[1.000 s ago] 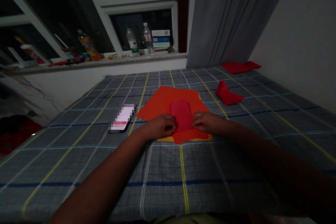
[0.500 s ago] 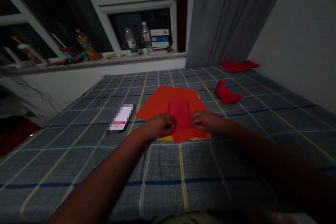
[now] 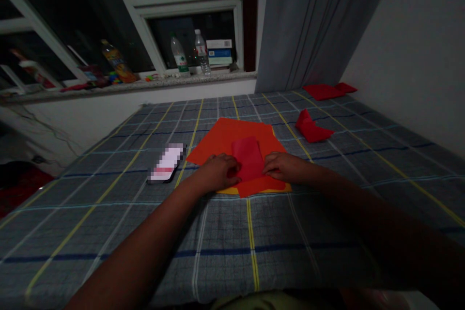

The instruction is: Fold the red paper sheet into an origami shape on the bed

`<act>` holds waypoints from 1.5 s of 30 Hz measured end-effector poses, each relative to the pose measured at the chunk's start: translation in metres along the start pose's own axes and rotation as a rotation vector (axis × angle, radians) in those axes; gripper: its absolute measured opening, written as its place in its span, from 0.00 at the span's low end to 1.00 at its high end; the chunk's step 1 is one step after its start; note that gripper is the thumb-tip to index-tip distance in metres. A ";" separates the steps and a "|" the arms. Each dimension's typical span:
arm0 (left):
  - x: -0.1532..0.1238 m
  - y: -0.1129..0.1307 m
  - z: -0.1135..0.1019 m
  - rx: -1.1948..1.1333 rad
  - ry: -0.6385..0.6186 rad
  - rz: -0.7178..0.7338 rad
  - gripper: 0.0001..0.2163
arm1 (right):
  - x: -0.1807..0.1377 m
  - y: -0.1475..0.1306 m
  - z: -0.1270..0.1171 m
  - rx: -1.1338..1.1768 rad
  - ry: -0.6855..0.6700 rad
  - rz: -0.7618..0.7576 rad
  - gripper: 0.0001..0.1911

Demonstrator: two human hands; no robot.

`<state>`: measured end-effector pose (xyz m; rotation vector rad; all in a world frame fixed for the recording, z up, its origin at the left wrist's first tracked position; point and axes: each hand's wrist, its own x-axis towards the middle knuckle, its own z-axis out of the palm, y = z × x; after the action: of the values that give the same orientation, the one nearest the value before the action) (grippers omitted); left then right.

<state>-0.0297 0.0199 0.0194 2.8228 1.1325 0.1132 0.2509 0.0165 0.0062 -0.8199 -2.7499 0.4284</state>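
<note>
Grey plaid cloth (image 3: 145,232), crossed by yellow, white and blue lines, spread over the lower frame. Two bare forearms reached over it from the bottom corners, the one at the lower right mostly in shadow. Just below the centre of the frame lay the red paper (image 3: 249,157), a flat upright rectangle, with a brighter red-orange part jutting out under its lower edge; whether both were one sheet could not be told.

The left hand (image 3: 220,173) rested at the paper's left edge, fingers curled, and the right hand (image 3: 283,168) was at its right edge, thumb and fingertips drawn close together. Whether either one pinched the paper or merely pressed it down, I could not tell. Beneath lay the orange sheets (image 3: 225,135), their corners fanned out toward the middle of the frame, with a yellow edge peeping out below.

Left of centre was a phone (image 3: 167,162), its lit screen blurred into blocks. Right of centre sat a folded red piece (image 3: 312,128), one point raised, and beyond it a flatter red item (image 3: 323,91) near the cloth's far edge.

Farther back, a stone sill (image 3: 138,86) crossed the upper left, holding an orange-labelled bottle (image 3: 118,63), a green-labelled bottle (image 3: 179,58), a clear bottle (image 3: 202,53) and stacked boxes (image 3: 220,53). Dark window panes rose behind; a grey curtain (image 3: 308,19) hung at the upper right.
</note>
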 end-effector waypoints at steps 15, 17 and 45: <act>-0.002 0.000 0.002 0.001 -0.027 -0.059 0.16 | -0.001 0.002 0.001 -0.002 0.006 -0.010 0.10; -0.002 0.001 0.003 -0.009 -0.043 -0.060 0.13 | -0.001 0.001 0.001 0.000 0.009 -0.006 0.10; -0.003 0.015 -0.001 -0.013 -0.041 -0.170 0.25 | -0.001 -0.002 0.002 -0.038 0.022 -0.017 0.10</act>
<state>-0.0221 0.0069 0.0216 2.6897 1.3506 0.0497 0.2504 0.0145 0.0051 -0.8042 -2.7512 0.3625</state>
